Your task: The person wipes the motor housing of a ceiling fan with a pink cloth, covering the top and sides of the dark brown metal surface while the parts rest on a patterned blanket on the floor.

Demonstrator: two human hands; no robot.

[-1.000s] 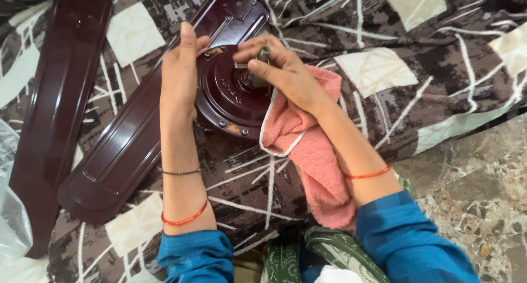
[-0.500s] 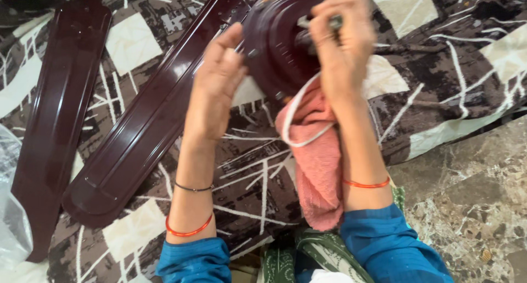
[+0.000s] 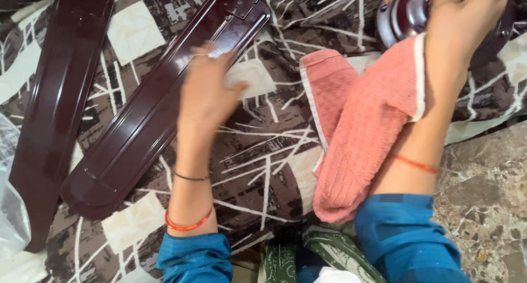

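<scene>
Nearest the camera, blue sleeves frame a pink terry cloth (image 3: 351, 146) that now hangs over the right forearm, spread wider than half a second ago. The left hand (image 3: 206, 99) has let go of the round maroon metal fan motor housing (image 3: 403, 14); its grip is open, fingers blurred and spread, empty, just beside the nearer long maroon metal fan blade (image 3: 153, 110). The right hand (image 3: 458, 19) has carried the housing from the middle to the upper right edge, closed on its hub. A second maroon blade (image 3: 52, 113) lies further left. All rests on a brown patterned blanket (image 3: 258, 167); marble floor (image 3: 488, 195) shows right.
</scene>
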